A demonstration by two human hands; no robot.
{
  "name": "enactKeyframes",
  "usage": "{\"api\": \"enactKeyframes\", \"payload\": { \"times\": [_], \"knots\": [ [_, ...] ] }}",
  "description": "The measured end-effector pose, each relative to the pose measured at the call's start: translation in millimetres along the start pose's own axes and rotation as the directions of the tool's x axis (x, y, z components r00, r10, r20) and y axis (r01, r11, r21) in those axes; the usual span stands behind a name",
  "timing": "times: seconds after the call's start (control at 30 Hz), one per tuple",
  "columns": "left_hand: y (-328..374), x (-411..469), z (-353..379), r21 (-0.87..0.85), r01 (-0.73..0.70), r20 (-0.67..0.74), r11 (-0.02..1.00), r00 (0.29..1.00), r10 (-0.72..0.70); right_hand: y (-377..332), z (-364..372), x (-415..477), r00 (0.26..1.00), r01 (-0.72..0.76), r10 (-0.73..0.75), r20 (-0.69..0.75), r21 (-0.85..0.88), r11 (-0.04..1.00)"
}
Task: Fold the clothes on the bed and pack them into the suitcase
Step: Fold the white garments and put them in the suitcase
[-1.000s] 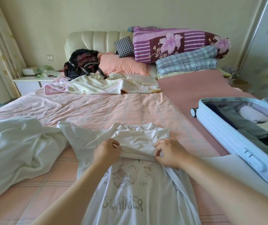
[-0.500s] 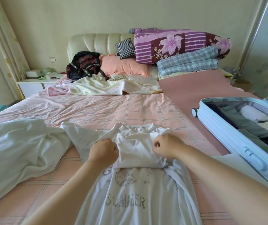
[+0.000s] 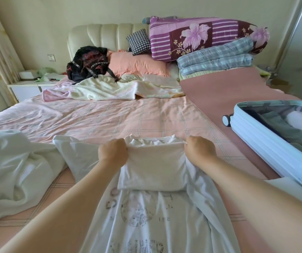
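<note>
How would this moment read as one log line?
step: folding white T-shirt | left hand: grips fold | right hand: grips fold | suitcase: open, partly packed

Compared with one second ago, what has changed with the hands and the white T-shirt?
The left hand and right hand, gripping the white T-shirt throughout, moved apart to the fold's far corners. The folded part grew and now covers the top of the print. The suitcase and loose white cloth stayed put.

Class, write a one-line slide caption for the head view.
Left hand and right hand grip a half-folded white printed T-shirt on a pink checked bedsheet, beside an open pale-blue suitcase.
</note>
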State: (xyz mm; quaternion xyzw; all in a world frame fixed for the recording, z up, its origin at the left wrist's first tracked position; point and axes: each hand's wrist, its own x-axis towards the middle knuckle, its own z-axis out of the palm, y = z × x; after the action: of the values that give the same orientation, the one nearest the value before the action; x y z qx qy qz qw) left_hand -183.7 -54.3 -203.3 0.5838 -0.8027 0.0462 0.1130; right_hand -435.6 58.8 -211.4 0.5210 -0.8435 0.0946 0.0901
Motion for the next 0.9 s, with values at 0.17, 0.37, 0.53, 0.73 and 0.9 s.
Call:
{"api": "enactKeyframes", "payload": {
  "times": [0.17,0.37,0.53,0.73,0.9],
  "knots": [
    [7.4,5.4,5.5,-0.02,0.117,-0.044,0.993,0.992,-0.118,-3.4,-0.8,4.2,0.997,-0.077,0.077,-0.021,0.032,0.997],
    [17.7,-26.7,23.1,-0.154,-0.417,0.058,0.896,0.901,0.43,-29.3,6.4,-16.8,0.952,0.305,-0.305,-0.027,-0.018,0.952],
    [-12.4,-35.0,12.9,-0.18,-0.333,0.163,0.926,0.918,0.362,-55.9,5.2,-30.0,0.876,0.299,-0.26,0.406,-0.035,0.954],
    [-93.8,-25.3,-33.5,0.069,-0.088,-0.04,0.994,0.995,0.091,-138.3,-23.2,-32.2,0.888,0.391,-0.407,0.213,0.114,0.913],
    [-166.4,-6.9,-55.4,0.244,-0.003,0.121,0.97,0.992,-0.027,-215.4,-22.2,-39.5,0.825,0.495,-0.553,0.116,0.324,0.806]
  ]
}}
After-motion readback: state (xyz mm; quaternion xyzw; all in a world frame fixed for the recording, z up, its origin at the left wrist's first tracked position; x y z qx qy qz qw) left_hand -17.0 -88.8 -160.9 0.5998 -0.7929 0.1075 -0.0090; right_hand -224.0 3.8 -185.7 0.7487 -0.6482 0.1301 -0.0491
